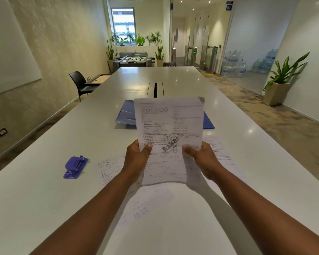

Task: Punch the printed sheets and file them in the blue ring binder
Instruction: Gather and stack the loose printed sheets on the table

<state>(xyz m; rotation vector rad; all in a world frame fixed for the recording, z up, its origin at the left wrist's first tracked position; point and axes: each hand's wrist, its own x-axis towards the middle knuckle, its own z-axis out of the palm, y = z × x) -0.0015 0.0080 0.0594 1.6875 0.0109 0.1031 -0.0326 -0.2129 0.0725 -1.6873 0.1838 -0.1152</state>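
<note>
Two bare arms, nothing worn that I can see

From my seat at the head camera I see only the person's left hand [136,159] and right hand [203,160], each with its forearm running back to the near edge of view. Both forearms are uncovered for as far as they show: no sleeve or cuff on either side. I make out no watch, strap, bracelet or glove on either wrist, and no ring on the fingers that show. The left thumb shows a short, unpainted nail. The forearms are slim and straight, widening towards the near corners. Any clothing further up lies outside the view.
</note>
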